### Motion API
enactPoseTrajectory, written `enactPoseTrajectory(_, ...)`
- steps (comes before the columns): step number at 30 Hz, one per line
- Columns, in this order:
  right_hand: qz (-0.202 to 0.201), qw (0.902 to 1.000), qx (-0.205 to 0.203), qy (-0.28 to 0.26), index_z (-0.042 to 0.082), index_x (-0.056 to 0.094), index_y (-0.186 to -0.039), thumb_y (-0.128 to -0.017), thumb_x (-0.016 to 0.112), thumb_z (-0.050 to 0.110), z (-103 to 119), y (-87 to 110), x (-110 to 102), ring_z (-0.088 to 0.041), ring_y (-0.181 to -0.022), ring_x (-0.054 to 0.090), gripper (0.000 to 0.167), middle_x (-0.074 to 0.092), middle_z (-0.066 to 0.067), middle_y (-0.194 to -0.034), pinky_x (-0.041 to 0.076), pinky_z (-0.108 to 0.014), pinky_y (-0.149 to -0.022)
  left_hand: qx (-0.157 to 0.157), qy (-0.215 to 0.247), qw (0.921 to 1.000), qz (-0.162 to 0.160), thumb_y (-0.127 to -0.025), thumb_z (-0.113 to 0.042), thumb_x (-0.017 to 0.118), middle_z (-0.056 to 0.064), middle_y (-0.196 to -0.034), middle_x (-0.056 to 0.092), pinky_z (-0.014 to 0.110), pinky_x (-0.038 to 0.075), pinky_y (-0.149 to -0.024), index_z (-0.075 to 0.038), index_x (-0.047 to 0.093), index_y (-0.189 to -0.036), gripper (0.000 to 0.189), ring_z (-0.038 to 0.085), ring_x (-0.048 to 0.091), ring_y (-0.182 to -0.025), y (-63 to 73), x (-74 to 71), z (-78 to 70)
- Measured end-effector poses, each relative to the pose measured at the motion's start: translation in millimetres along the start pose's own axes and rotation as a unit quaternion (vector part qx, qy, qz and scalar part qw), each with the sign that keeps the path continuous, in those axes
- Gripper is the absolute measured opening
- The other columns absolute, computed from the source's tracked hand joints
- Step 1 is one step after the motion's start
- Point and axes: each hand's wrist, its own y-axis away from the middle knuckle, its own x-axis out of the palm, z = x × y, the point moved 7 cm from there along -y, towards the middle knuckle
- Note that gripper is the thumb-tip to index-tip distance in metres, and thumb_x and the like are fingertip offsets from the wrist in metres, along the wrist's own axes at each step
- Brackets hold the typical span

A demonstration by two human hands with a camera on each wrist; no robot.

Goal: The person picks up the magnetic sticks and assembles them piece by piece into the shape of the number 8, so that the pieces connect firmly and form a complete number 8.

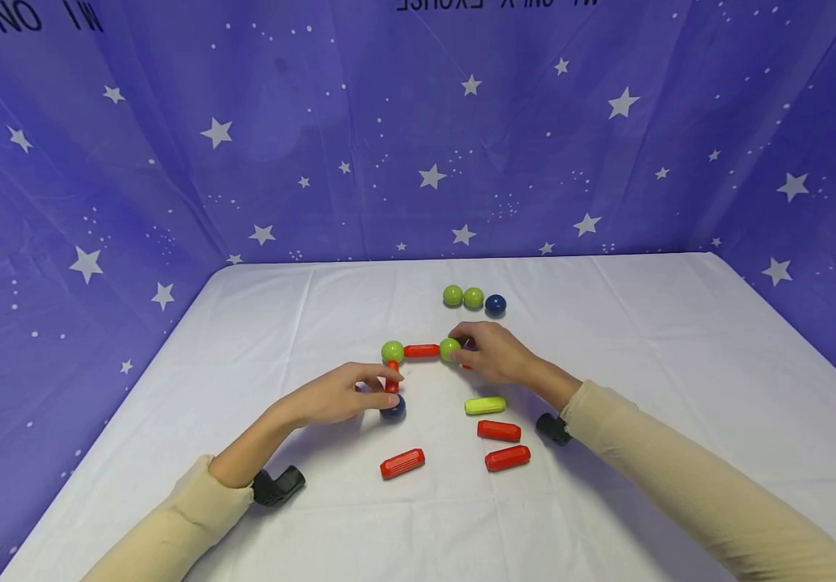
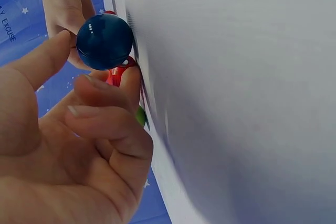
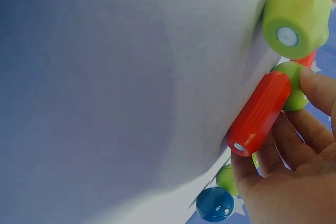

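My left hand (image 1: pixel 338 394) has its thumb against a dark blue ball (image 2: pixel 105 41), with its fingers curled by the red rod (image 1: pixel 392 386) beside that ball. This rod runs to a green ball (image 1: pixel 392 352), from which a second red rod (image 1: pixel 421 351) reaches across to another green ball (image 1: pixel 449 349). My right hand (image 1: pixel 496 353) pinches that second green ball between thumb and fingers. Against it lies a further red rod (image 3: pixel 260 114), a pale metal disc in its end, mostly hidden by the hand in the head view.
Two green balls (image 1: pixel 453 296) and a blue ball (image 1: pixel 495 305) sit behind the right hand. Nearer the front lie a yellow-green rod (image 1: pixel 485 406), two red rods (image 1: pixel 508 458) on the right and one red rod (image 1: pixel 403 463) left of them. White cloth (image 1: pixel 301 323) covers the table.
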Motion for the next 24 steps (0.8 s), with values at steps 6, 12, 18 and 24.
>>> enactPoseTrajectory(6, 0.001, 1.0, 0.003, -0.001, 0.002, 0.066, -0.12, -0.094, 0.068, 0.016, 0.0, 0.2, 0.3, -0.019, -0.091, 0.057, 0.029, 0.066, -0.004, -0.101, 0.049, -0.033, -0.081, 0.001, -0.033, 0.9994, 0.009, -0.095, -0.036, 0.066, 0.004, -0.103, 0.062, 0.035, 0.047, -0.071, -0.012, 0.063, -0.129, 0.041, 0.021, 0.056, -0.086, -3.9, 2.0, -1.1)
enactPoseTrajectory(12, 0.0, 1.0, 0.006, -0.005, 0.002, 0.066, -0.119, -0.094, 0.069, 0.016, -0.5, 0.7, 0.9, -0.019, -0.091, 0.058, 0.029, 0.066, -0.004, -0.101, 0.05, -0.033, -0.081, 0.004, -0.052, 0.9982, 0.028, -0.092, -0.039, 0.069, 0.002, -0.099, 0.059, 0.033, 0.047, -0.058, -0.012, 0.062, -0.126, 0.043, 0.017, 0.054, -0.066, -7.0, 5.7, -2.5)
enactPoseTrajectory(18, 0.001, 1.0, 0.004, -0.005, 0.002, 0.065, -0.119, -0.094, 0.069, 0.016, -0.3, 0.8, 1.5, -0.019, -0.091, 0.058, 0.03, 0.066, -0.004, -0.102, 0.05, -0.033, -0.082, -0.004, -0.034, 0.9988, 0.034, -0.089, -0.036, 0.073, 0.006, -0.096, 0.057, 0.029, 0.043, -0.048, -0.013, 0.064, -0.12, 0.04, 0.015, 0.049, -0.051, -7.4, 5.5, -1.1)
enactPoseTrajectory(24, -0.003, 1.0, -0.002, -0.008, 0.002, 0.066, -0.118, -0.093, 0.07, 0.016, 0.4, 1.1, -0.5, -0.019, -0.09, 0.058, 0.029, 0.066, -0.004, -0.101, 0.05, -0.034, -0.081, 0.003, -0.07, 0.9972, 0.029, -0.09, -0.039, 0.072, 0.001, -0.105, 0.058, 0.033, 0.046, -0.065, -0.014, 0.064, -0.126, 0.045, 0.018, 0.054, -0.078, -8.8, 4.9, -2.6)
